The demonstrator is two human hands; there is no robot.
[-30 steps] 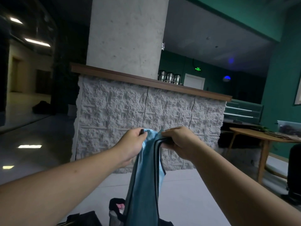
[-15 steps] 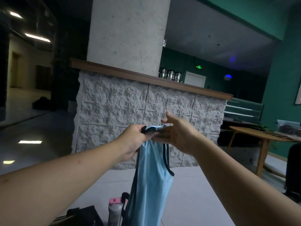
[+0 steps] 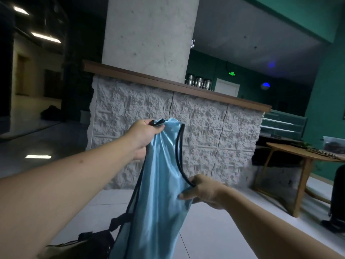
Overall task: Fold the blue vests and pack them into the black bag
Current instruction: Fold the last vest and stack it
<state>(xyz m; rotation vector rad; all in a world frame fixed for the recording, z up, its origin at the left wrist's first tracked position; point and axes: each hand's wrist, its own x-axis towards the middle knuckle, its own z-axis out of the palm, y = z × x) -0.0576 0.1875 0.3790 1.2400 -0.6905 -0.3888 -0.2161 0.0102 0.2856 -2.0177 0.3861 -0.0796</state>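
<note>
A shiny light-blue vest (image 3: 158,193) with black trim hangs in front of me, doubled lengthwise. My left hand (image 3: 143,137) pinches its shoulder straps together at the top, held out at arm's length. My right hand (image 3: 201,191) grips the vest's right edge lower down, at the bottom of the black-edged armhole. The black bag (image 3: 93,242) lies on the floor at the lower left, partly hidden behind the vest, with a strap (image 3: 119,221) rising from it.
A white rough-stone counter (image 3: 196,131) with a brown wooden top and a concrete pillar (image 3: 149,38) stands ahead. A round wooden table (image 3: 302,156) is at the right, with a dark object (image 3: 337,195) beside it. Pale floor tiles (image 3: 214,230) lie below.
My right hand has let go of the straps at the top and dropped to the vest's right side edge. My left hand now holds the straps alone, slightly higher.
</note>
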